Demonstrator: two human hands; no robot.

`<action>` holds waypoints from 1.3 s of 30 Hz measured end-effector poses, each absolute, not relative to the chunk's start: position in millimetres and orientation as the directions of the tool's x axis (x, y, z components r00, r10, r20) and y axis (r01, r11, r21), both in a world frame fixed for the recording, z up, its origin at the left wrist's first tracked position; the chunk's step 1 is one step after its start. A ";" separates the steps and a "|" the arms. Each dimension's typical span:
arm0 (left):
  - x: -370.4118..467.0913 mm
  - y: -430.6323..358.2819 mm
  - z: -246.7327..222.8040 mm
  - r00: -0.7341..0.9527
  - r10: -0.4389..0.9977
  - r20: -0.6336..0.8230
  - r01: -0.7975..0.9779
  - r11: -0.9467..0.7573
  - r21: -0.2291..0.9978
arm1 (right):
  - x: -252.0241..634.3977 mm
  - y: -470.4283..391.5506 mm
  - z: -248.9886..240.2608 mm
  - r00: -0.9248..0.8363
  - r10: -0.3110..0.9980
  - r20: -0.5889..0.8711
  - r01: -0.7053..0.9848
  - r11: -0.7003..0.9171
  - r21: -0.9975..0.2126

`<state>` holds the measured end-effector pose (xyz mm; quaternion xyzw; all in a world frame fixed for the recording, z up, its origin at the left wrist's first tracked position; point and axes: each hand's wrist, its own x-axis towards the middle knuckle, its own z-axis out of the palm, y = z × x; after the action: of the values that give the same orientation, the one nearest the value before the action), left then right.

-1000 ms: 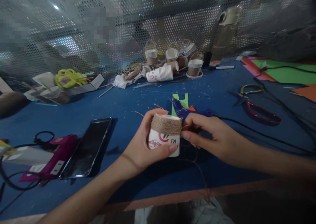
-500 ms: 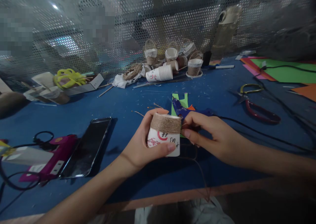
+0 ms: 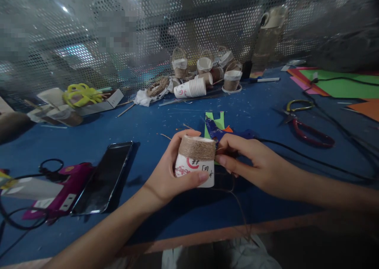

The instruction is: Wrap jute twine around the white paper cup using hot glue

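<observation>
My left hand (image 3: 171, 170) is wrapped round a white paper cup (image 3: 194, 168) with red and black print, held tilted above the blue table. Brown twine (image 3: 197, 147) is wound in tight rows round the cup's upper part. At the cup's right side, my right hand (image 3: 245, 156) pinches the twine between thumb and forefinger. The loose end of the twine (image 3: 241, 207) hangs down over the table's front edge. Just behind the right hand lies a blue glue gun (image 3: 213, 129) on a piece of green paper (image 3: 219, 121).
Scissors (image 3: 308, 130) lie to the right, near coloured paper (image 3: 340, 81). A phone (image 3: 105, 178) and a purple power strip (image 3: 69, 192) are on the left. Stacked paper cups (image 3: 191, 88) and small twine-wrapped baskets (image 3: 232, 81) stand at the back. A black cord (image 3: 310, 164) crosses the right side.
Both hands and the cup hold almost the same pose. The whole view has shifted very slightly, with things appearing a little further left.
</observation>
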<state>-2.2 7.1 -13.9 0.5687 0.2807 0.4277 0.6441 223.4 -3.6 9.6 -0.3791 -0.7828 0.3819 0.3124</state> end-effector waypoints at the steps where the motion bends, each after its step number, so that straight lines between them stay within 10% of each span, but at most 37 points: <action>1: -2.2 7.1 -13.5 0.475 0.872 0.121 -0.236 -0.007 0.972 | 223.2 -3.5 9.4 -0.520 0.831 0.197 0.350 0.417 -0.839; 39: -1.2 10.5 -13.7 0.429 0.894 0.130 -0.016 -0.136 0.991 | 221.1 -2.9 7.0 -0.443 0.852 0.278 0.414 0.469 -0.780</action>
<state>-1.2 10.5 -13.7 0.6342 0.3462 0.4073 0.5586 221.1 -2.9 7.0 -0.4027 -0.7862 0.3212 0.3413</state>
